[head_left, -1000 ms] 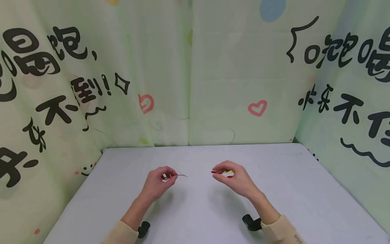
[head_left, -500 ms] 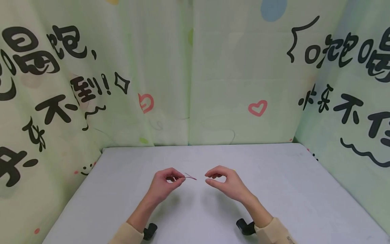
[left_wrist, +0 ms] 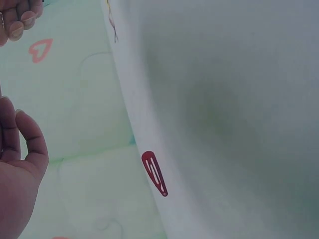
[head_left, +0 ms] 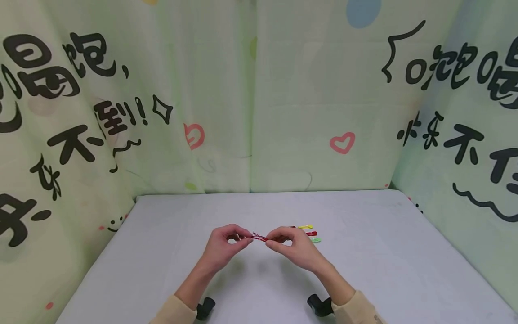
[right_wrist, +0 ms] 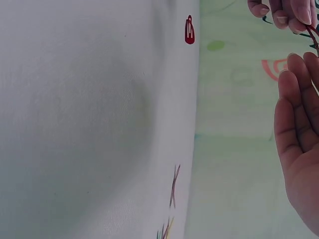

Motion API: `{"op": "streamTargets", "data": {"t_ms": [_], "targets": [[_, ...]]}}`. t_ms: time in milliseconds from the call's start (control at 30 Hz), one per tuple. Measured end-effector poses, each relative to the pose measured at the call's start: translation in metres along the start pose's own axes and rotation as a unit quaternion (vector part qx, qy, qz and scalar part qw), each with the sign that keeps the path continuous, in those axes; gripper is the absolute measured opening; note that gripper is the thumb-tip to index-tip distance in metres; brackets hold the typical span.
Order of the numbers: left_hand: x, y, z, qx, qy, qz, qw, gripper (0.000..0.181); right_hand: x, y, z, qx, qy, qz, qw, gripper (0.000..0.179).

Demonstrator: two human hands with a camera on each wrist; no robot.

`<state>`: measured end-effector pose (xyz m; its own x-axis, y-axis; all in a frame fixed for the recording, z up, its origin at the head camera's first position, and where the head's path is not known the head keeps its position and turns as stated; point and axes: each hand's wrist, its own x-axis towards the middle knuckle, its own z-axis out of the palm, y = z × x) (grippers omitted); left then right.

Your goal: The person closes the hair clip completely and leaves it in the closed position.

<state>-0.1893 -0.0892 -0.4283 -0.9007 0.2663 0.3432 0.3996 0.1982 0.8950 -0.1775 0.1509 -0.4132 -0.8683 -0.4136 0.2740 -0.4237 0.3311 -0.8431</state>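
Just above the table, between the two hands, is a red snap hair clip [head_left: 259, 237] with its prongs apart. My left hand [head_left: 226, 245] pinches its left end, and my right hand [head_left: 294, 246] has thumb and fingertips on its right end. The right wrist view shows part of this clip [right_wrist: 313, 36] at its right edge. Another red hair clip [left_wrist: 155, 173] lies on the table in the left wrist view, apart from the left hand [left_wrist: 22, 169]; in the head view I cannot make it out.
Behind the right hand lie a yellow clip [head_left: 305, 227], a red clip [head_left: 311, 233] and a green clip [head_left: 316, 240], partly hidden. They rest on the white table [head_left: 364, 261]. Printed curtains [head_left: 226, 90] stand around the back and sides.
Both hands have come together from opposite sides, the left bringing the red clip. My right fingertips now meet its other end. Several clips show behind the right hand.
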Motion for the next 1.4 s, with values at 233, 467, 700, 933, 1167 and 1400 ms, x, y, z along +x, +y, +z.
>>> {"op": "streamTargets", "data": {"t_ms": [233, 467, 700, 933, 1167, 1400], "targets": [[0.0, 0.0, 0.004, 0.007, 0.005, 0.004, 1.0, 0.01, 0.0, 0.003, 0.001, -0.008, 0.012, 0.006, 0.9999, 0.012], [-0.001, 0.0, 0.008, 0.017, 0.001, 0.002, 0.9999, 0.01, -0.001, 0.003, 0.003, -0.006, 0.028, 0.011, 0.9995, 0.008], [0.0, 0.002, 0.011, 0.005, -0.011, -0.008, 0.9999, 0.014, -0.001, 0.004, 0.003, 0.004, 0.045, 0.011, 0.9989, 0.006], [-0.001, 0.001, 0.012, -0.002, -0.019, -0.01, 0.9998, 0.016, -0.002, 0.003, 0.002, 0.0, 0.057, 0.02, 0.9982, 0.006], [0.0, 0.003, 0.014, 0.004, -0.013, -0.012, 0.9998, 0.012, -0.002, 0.002, 0.002, -0.009, 0.065, 0.016, 0.9977, 0.005], [0.001, 0.001, 0.018, 0.019, 0.005, -0.011, 0.9998, 0.007, -0.003, -0.003, 0.004, -0.013, 0.074, 0.012, 0.9971, 0.007]]}}
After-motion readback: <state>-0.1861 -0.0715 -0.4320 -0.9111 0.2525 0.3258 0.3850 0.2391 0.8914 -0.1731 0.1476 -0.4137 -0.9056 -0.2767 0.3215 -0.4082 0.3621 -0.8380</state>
